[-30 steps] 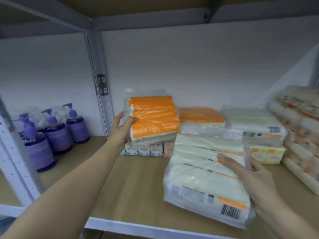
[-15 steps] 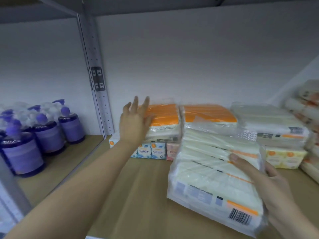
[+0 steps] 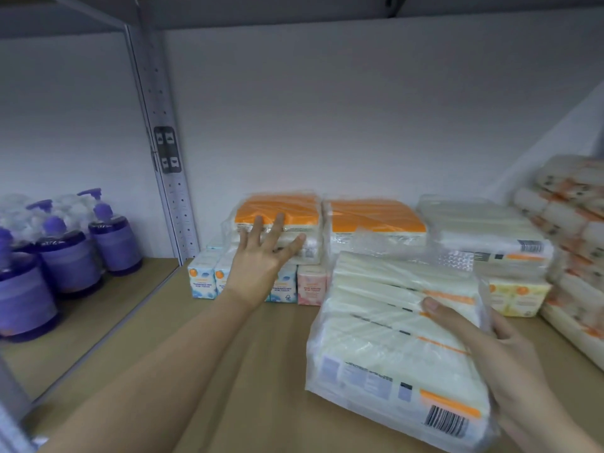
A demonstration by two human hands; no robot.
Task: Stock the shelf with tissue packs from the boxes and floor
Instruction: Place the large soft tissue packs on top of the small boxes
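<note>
Left grip (image 3: 261, 256) flat against orange pack (image 3: 277, 212); right grip (image 3: 490, 348) clasps white pack (image 3: 385, 322).

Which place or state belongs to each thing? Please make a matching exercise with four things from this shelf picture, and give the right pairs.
Things:
1. orange-topped pack
2. large white pack
3. purple pump bottles
4. small blue tissue boxes

Places or states:
A. in the bay to the left of the metal upright
B. held by the right hand at the shelf front
C. on the shelf board, under the orange-topped pack
D. touched by the straight fingers of the left hand

Right pairs: 1-D, 2-B, 3-A, 4-C
</note>
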